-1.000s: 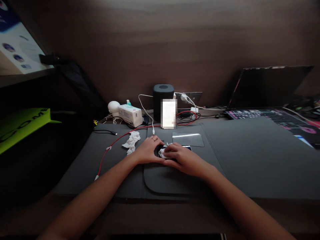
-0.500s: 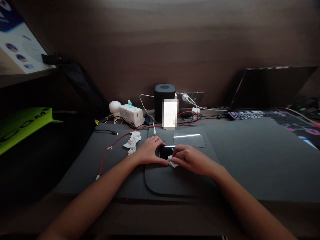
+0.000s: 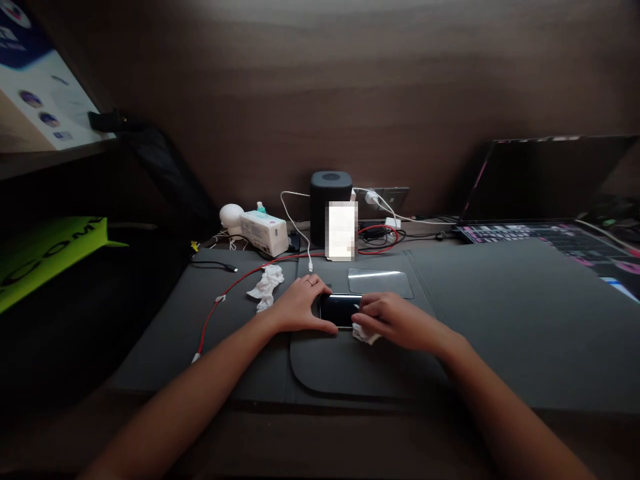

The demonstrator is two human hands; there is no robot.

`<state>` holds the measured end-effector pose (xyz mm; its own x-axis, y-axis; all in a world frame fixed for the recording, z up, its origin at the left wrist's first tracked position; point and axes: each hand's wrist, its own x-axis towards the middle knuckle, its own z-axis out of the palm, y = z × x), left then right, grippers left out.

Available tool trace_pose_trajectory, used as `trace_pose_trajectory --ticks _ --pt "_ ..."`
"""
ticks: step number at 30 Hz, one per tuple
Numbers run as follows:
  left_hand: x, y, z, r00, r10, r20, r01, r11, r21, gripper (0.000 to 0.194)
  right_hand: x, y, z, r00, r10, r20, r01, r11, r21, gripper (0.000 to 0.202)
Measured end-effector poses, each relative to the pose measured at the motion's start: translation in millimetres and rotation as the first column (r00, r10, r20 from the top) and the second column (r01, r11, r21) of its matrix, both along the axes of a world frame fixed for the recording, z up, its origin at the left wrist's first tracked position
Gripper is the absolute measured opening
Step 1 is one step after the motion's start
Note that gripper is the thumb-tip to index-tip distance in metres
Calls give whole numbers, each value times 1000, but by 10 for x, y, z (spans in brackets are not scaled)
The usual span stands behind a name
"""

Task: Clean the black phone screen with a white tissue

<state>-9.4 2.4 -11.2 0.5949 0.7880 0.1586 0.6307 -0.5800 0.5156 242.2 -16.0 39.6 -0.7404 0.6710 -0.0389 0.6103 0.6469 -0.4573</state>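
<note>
A black phone lies flat on the grey mat. My left hand grips its left end, thumb along the near edge and fingers at the far edge. Over the phone's right end is my right hand, its fingers closed on a crumpled white tissue that hangs past the near edge. Just behind the phone rests a clear glass sheet with rounded corners. Another crumpled tissue is on the mat to the left of my left hand.
A dark speaker stands at the back, with a white box to its left. A red cable curves across the mat's left part. An open laptop is at the back right.
My right hand has slid to the right with the tissue, uncovering more of the phone's screen. My left hand keeps its place on the phone.
</note>
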Motion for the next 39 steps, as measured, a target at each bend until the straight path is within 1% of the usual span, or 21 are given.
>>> trace_pose_trajectory --ticks 2,4,5,7,9,11,13,15,17,18,20,23,26,29,32,34,36,39 --pt "3 -1 2 1000 -2 -3 2 1000 -1 73 48 38 3 998 -56 19 56 998 12 52" --pt "5 -2 3 1000 0 -5 0 1000 -5 73 50 56 -15 994 -110 9 110 992 64 51" --pt "6 -2 3 1000 3 -4 -3 1000 -6 73 30 50 -26 993 -118 -7 118 989 86 50" --pt "4 -1 0 1000 8 -3 -8 1000 -8 72 -29 10 -38 997 -75 -34 78 993 94 47" --pt "1 2 -5 1000 7 -6 -7 1000 -7 71 -63 -29 -26 999 5 -35 -3 999 48 47" --pt "-1 6 -10 1000 5 -6 -5 1000 -4 72 -40 -28 -3 999 35 -27 -34 999 3 48" --pt "-1 8 -14 1000 5 -4 -5 1000 -2 72 13 15 5 1000 -21 -20 21 1000 8 50" --pt "1 8 -13 1000 7 -5 -7 1000 -4 71 35 62 -22 994 -104 -24 106 993 57 51" --pt "3 6 -11 1000 8 -4 -8 1000 -9 70 -15 70 -76 990 -132 -51 137 986 98 49" --pt "3 5 -9 1000 8 -2 -8 1000 -10 70 -65 54 -105 990 -115 -76 123 987 107 46" --pt "2 4 -7 1000 1 3 -1 1000 -10 69 -178 -6 -150 991 -38 -127 53 992 117 39" --pt "0 1 -4 1000 -6 4 6 1000 -5 67 -270 -90 -157 986 57 -156 -42 994 99 34" --pt "0 0 -3 1000 -1 -5 1 1000 -10 68 -244 -96 -128 993 34 -111 -28 998 48 39" --pt "0 9 -21 1000 -10 7 10 1000 -7 69 -245 -80 -130 995 1 -104 7 997 80 38" --pt "-1 24 -51 1000 -17 3 17 1000 19 59 -318 -102 -151 987 79 -138 -60 989 138 33" --pt "0 27 -60 1000 -16 -8 16 999 38 53 -344 -117 -152 981 131 -145 -112 985 128 34" --pt "1 22 -51 1000 -12 -6 13 999 34 56 -324 -109 -142 983 123 -139 -112 990 84 32" --pt "3 12 -27 1000 -6 8 6 1000 3 66 -275 -73 -139 992 51 -113 -43 997 70 37"
